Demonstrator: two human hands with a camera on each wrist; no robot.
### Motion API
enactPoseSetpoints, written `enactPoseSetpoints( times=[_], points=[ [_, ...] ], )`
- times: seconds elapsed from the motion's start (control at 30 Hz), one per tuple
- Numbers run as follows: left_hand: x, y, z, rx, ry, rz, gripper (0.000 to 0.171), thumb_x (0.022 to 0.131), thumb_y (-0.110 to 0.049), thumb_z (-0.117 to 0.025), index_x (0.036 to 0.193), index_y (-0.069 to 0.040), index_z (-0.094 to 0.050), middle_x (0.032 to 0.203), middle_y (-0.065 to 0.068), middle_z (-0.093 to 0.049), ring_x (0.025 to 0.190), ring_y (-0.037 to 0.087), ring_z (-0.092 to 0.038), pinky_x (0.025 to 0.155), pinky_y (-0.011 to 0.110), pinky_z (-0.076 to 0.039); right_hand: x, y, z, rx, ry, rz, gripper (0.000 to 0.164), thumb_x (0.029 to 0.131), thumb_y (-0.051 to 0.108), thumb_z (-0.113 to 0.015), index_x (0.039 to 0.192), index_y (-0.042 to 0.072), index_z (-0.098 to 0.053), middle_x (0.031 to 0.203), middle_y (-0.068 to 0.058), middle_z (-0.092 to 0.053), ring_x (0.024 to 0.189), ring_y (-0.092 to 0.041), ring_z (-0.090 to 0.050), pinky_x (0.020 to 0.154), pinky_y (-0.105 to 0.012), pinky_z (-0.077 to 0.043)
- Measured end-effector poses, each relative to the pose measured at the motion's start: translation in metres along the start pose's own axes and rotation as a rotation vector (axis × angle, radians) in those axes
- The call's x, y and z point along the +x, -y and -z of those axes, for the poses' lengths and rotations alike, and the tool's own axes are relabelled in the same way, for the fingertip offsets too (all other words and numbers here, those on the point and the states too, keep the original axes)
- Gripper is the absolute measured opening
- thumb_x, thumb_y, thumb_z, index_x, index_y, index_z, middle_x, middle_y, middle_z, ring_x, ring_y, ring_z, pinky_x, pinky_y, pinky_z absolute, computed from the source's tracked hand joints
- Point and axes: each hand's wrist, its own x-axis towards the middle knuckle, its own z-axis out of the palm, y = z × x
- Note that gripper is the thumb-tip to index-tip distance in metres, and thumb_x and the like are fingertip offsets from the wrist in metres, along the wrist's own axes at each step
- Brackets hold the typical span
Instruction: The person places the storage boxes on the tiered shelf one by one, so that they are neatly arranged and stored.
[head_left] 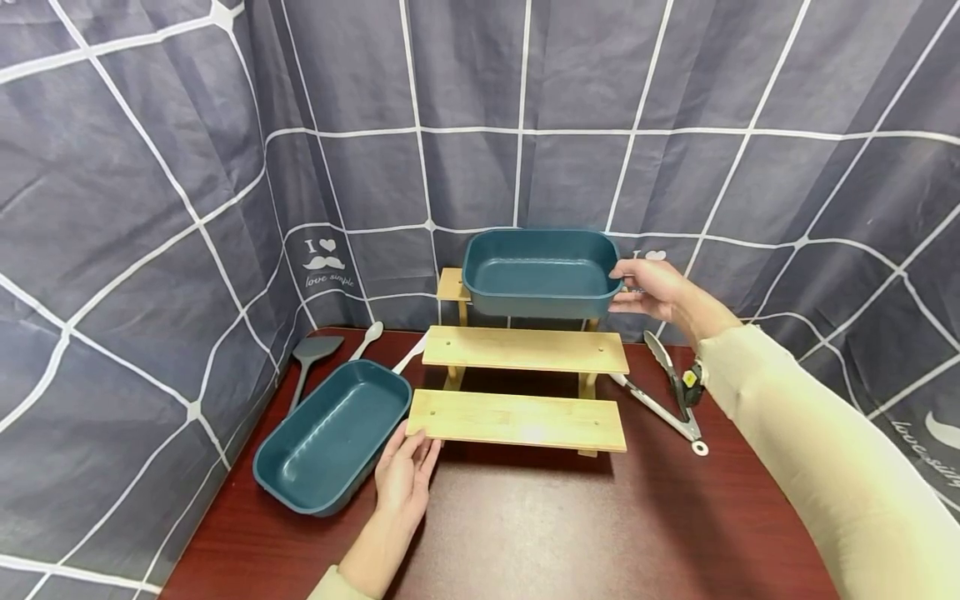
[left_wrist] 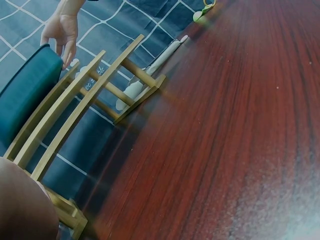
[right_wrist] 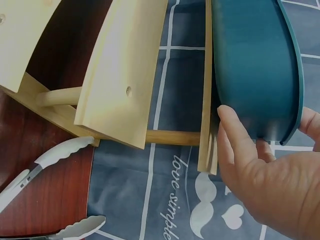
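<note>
A three-tier wooden step rack stands at the back of the table. On its top tier sits a teal plastic bin, overlapping that tier in the head view. My right hand grips the bin's right end, thumb over the rim and fingers low on the outside wall. In the right wrist view, those fingers lie along the bin's underside by the top board. At the lowest step's front left corner, my left hand holds the board's edge with its fingertips. A second teal bin lies left of that hand.
A grey spatula and white-handled utensils lie behind the left bin. Metal tongs lie spread open right of the rack. A grey gridded curtain hangs close behind and along the left side of the red-brown table.
</note>
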Motion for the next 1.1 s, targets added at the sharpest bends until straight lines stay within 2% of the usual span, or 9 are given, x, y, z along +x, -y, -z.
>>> enactPoseSetpoints(
  times=[0.2, 0.63, 0.97, 1.03, 1.1],
  points=[
    [0.0002, 0.0012, 0.0010, 0.008, 0.003, -0.003, 0.059, 0.103, 0.002, -0.060, 0.157, -0.001, -0.036, 0.115, 0.007, -0.057, 0.103, 0.016, -0.057, 0.100, 0.031, -0.055, 0.0051, -0.0041, -0.0045, 0.007, -0.004, -0.007, 0.041, 0.101, 0.010, -0.053, 0.139, -0.003, -0.045, 0.102, -0.006, -0.072, 0.091, -0.020, -0.072, 0.098, -0.043, -0.057],
    [0.0006, 0.0022, 0.0015, 0.002, 0.006, -0.011, 0.060, 0.102, 0.003, -0.061, 0.156, 0.000, -0.037, 0.111, 0.007, -0.059, 0.100, 0.016, -0.058, 0.099, 0.030, -0.056, 0.0079, -0.0072, -0.0084, 0.041, -0.029, -0.023, 0.041, 0.103, 0.012, -0.054, 0.140, -0.001, -0.043, 0.111, -0.011, -0.070, 0.088, -0.019, -0.073, 0.107, -0.048, -0.049],
    [0.0001, 0.0012, 0.0018, 0.001, 0.007, -0.004, 0.061, 0.102, 0.002, -0.061, 0.158, -0.002, -0.035, 0.110, 0.006, -0.060, 0.099, 0.014, -0.058, 0.099, 0.030, -0.055, 0.0067, -0.0096, -0.0088, 0.035, -0.029, -0.021, 0.044, 0.104, 0.014, -0.054, 0.143, -0.001, -0.041, 0.107, -0.008, -0.072, 0.088, -0.018, -0.074, 0.110, -0.049, -0.047],
    [0.0002, 0.0012, 0.0017, 0.000, 0.007, -0.008, 0.061, 0.102, 0.003, -0.060, 0.158, -0.001, -0.036, 0.111, 0.006, -0.060, 0.099, 0.015, -0.058, 0.099, 0.031, -0.056, 0.0056, -0.0096, -0.0088, 0.037, -0.029, -0.020, 0.041, 0.105, 0.015, -0.054, 0.141, 0.000, -0.042, 0.109, -0.008, -0.071, 0.088, -0.017, -0.074, 0.110, -0.049, -0.046],
    [0.0004, 0.0012, 0.0018, -0.001, 0.007, -0.009, 0.060, 0.102, 0.003, -0.060, 0.157, -0.001, -0.036, 0.112, 0.007, -0.059, 0.099, 0.015, -0.058, 0.100, 0.031, -0.055, 0.0041, -0.0096, -0.0087, 0.035, -0.030, -0.016, 0.040, 0.105, 0.016, -0.055, 0.140, 0.000, -0.043, 0.120, -0.012, -0.068, 0.086, -0.016, -0.073, 0.110, -0.049, -0.046]
  ],
)
